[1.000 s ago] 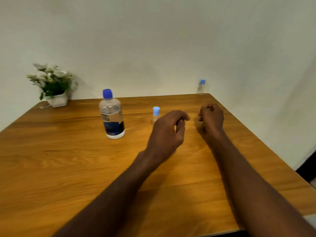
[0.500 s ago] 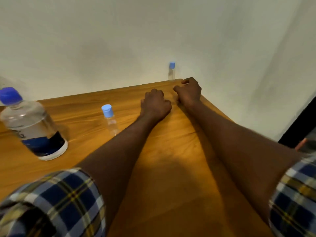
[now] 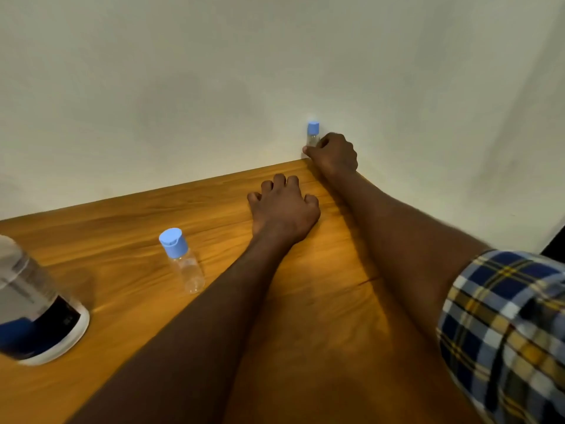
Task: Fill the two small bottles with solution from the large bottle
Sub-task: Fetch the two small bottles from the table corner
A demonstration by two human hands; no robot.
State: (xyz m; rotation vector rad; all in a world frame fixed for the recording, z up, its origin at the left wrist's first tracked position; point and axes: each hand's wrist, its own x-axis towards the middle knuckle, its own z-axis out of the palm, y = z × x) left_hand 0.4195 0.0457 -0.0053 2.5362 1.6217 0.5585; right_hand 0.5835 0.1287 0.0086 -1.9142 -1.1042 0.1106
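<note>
I see the pale wall [image 3: 214, 71] filling the upper half of my view, and below it the wooden table [image 3: 128, 258] running from about nine o'clock across to the lower right. The large bottle [image 3: 33, 313] stands at the eight o'clock edge of my view, cut off by the frame; I can make out its clear body, a dark blue label band and a white base, and it tilts in the wide-angle picture. My right sleeve [image 3: 504, 332], a blue, yellow and white plaid, sits at four o'clock.

My left hand [image 3: 284, 209] lies knuckles-up on the table just right of centre, its fingers curled loosely with the tips down on the wood, and it has hold of nothing. My right hand [image 3: 333, 154] reaches to the table's far corner at about one o'clock from the left hand, and its thumb and fingers are curled round the lower body of the far small bottle [image 3: 313, 134], whose blue cap and clear neck stand out above the knuckles against the wall. That bottle is upright; I cannot tell whether it rests on the table or is lifted off it.

The near small bottle [image 3: 183, 261] stands free on the table at about eight o'clock from my left hand, between that hand and the large bottle, touching neither. It is clear, with its blue flip cap closed.
</note>
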